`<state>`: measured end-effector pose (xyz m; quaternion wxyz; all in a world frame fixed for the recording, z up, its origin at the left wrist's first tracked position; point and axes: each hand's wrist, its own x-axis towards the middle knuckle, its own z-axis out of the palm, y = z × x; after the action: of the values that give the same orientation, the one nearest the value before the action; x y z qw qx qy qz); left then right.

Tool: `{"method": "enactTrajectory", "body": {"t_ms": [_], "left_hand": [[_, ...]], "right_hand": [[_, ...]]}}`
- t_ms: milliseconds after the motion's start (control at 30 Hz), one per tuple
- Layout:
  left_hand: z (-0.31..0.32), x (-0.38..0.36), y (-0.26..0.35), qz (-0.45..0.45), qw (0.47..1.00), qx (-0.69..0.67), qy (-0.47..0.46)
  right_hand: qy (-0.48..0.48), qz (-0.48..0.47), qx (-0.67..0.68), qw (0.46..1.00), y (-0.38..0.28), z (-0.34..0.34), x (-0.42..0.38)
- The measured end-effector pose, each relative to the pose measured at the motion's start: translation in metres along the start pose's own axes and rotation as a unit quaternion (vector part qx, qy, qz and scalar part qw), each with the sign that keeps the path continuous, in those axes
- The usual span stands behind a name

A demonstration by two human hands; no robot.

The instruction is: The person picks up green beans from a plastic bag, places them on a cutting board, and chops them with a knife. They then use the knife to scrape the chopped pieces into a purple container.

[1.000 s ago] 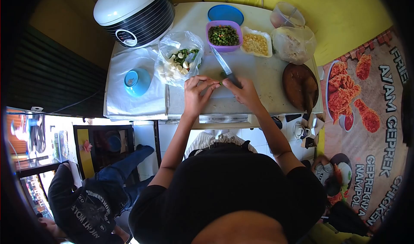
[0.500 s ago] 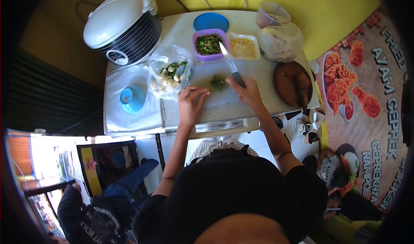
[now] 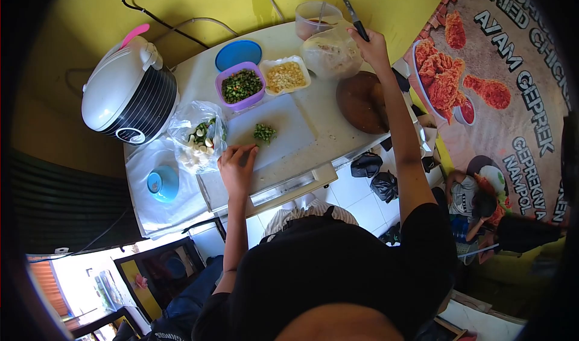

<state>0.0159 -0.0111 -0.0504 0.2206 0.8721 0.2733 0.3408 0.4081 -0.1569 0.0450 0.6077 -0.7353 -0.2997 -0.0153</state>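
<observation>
Knife (image 3: 353, 13), upper right: right hand (image 3: 374, 47) grasps its handle, blade safely outward. Chopped greens (image 3: 264, 133), centre: piled on cutting board (image 3: 294, 127), shielding table (image 3: 327, 113). Left hand (image 3: 236, 167), left of centre: curled; cannot tell if pinching anything.

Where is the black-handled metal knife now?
In the head view, the knife is at the top, right of centre, held in the right hand, just right of the clear plastic tub.

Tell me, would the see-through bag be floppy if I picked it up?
The clear bag would probably flop, since its plastic looks thin and crumpled. The white cloves and green pieces inside look loose, so they may shift.
</observation>
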Motion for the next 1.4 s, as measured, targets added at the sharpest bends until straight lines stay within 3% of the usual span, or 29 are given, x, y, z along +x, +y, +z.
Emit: {"method": "enactTrajectory", "body": {"t_ms": [67,267,367,467,533,600,700,833,900,1200,1400], "left_hand": [[0.002,-0.001,-0.004,0.001,1.0,0.001,0.009],[0.0,-0.002,-0.003,0.004,1.0,-0.003,0.011],[-0.001,-0.001,-0.002,-0.018,0.999,-0.025,0.015],[-0.001,0.001,-0.002,-0.052,0.998,-0.043,0.009],[0.001,0.003,-0.003,-0.067,0.997,-0.045,0.01],[0.003,0.005,-0.002,-0.072,0.996,-0.048,0.008],[0.006,0.003,-0.002,-0.05,0.998,0.001,0.032],[0.007,0.001,0.001,-0.059,0.998,0.011,0.036],[0.006,0.0,0.002,-0.059,0.997,0.011,0.039],[0.005,0.0,0.003,-0.059,0.997,0.014,0.039],[0.006,0.0,0.002,-0.056,0.997,0.012,0.045]], "right_hand": [[-0.05,0.016,-0.047,0.998,0.012,0.0,0.01],[-0.06,-0.012,-0.095,0.994,-0.002,-0.004,0.008],[-0.088,-0.048,-0.037,0.994,-0.007,0.012,-0.011],[-0.168,-0.095,-0.018,0.981,-0.032,0.046,-0.073],[-0.293,0.037,0.018,0.955,-0.054,0.061,-0.124],[-0.393,0.047,0.007,0.918,-0.058,0.071,-0.16],[-0.453,0.022,-0.045,0.89,-0.051,0.082,-0.2],[-0.477,0.021,-0.035,0.878,-0.042,0.086,-0.221],[-0.446,-0.032,-0.034,0.894,-0.041,0.087,-0.224],[-0.465,-0.016,-0.102,0.879,-0.048,0.082,-0.22],[-0.457,-0.044,-0.061,0.886,-0.043,0.085,-0.219]]}}
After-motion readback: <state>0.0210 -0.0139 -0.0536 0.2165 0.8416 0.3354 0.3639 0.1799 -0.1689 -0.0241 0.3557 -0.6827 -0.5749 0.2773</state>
